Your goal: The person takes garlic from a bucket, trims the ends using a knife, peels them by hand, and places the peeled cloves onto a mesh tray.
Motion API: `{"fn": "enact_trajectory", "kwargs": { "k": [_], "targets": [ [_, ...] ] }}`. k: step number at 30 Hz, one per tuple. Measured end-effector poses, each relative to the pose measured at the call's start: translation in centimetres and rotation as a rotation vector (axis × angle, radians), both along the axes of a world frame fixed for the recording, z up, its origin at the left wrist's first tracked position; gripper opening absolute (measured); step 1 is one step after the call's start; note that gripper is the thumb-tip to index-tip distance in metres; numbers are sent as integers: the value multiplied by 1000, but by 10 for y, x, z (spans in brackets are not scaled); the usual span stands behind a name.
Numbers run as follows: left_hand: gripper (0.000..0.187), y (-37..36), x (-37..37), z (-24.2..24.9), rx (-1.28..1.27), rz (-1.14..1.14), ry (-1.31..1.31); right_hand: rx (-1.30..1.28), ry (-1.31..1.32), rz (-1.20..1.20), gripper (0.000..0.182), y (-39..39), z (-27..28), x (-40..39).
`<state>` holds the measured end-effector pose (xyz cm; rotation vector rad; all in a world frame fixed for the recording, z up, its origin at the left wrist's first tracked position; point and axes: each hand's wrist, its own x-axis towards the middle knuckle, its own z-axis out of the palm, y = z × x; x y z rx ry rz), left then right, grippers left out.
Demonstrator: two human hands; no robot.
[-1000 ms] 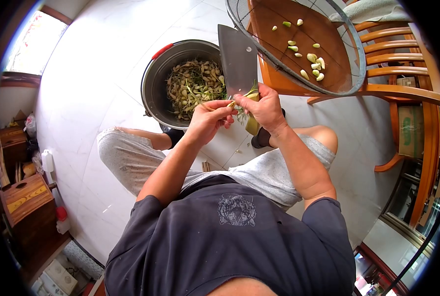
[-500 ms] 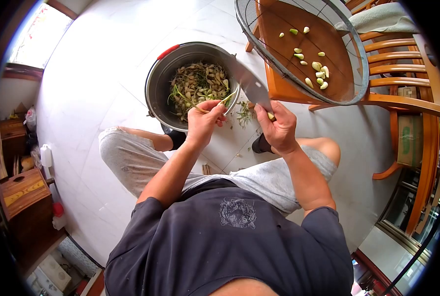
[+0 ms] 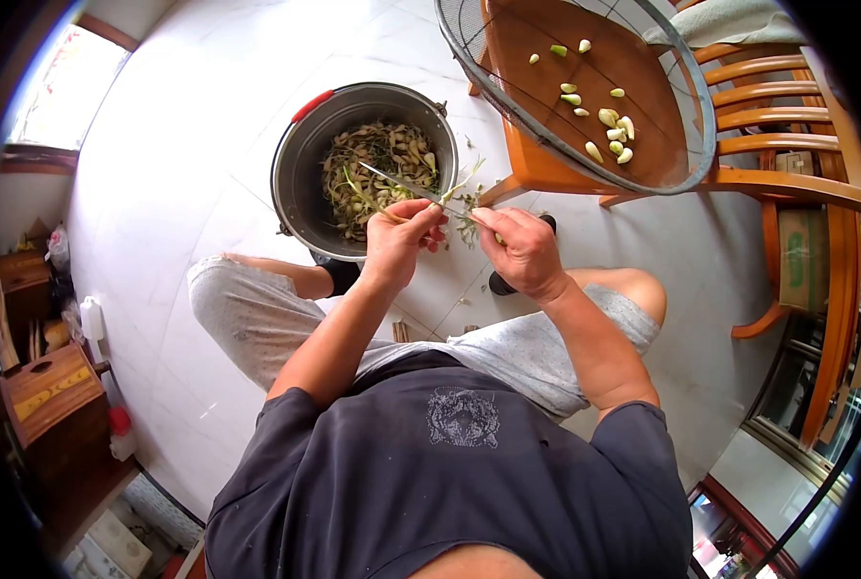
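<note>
The right hand (image 3: 527,253) is closed, and its fingers are wrapped on the handle end of a knife (image 3: 392,176). Most of this handle is hidden inside the hand. The blade shows almost only its edge, as a thin bright line. Its long axis goes slantwise, from the right hand at the near right to the tip at the far left, and this tip is above the bucket (image 3: 286,174).

The left hand (image 3: 397,246) is also nearly closed, with the thumb and fingers pinching a thin green stalk (image 3: 461,183). One end of the stalk points to the far right, and a thin part comes out on the other side toward the far left. The blade passes just beside the left fingertips; whether it touches the stalk, I cannot tell.

The bucket is of grey metal with a red grip (image 3: 313,105), and it stands on the floor (image 3: 208,232) on the far side of the left hand. Inside is a pile of small bulbs (image 3: 377,159) with stems. Some green scraps (image 3: 466,230) lie on the floor to the right of the bucket. At the far right, a round mesh sieve (image 3: 706,125) is over the seat of a wooden chair (image 3: 778,114), and pale cloves (image 3: 609,117) lie within its rim.
</note>
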<state>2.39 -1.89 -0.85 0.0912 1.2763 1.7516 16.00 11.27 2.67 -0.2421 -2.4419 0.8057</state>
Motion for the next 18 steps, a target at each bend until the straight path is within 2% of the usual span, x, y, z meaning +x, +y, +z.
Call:
{"fn": "enact_trajectory", "kwargs": {
  "k": [12,18],
  "targets": [
    [10,4,4,0,-2,-32,-19,85,-5,-15,25,-1,-1,8],
    [17,4,2,1,31,-42,-35,57,-97,-98,18,-1,-2,13]
  ]
}}
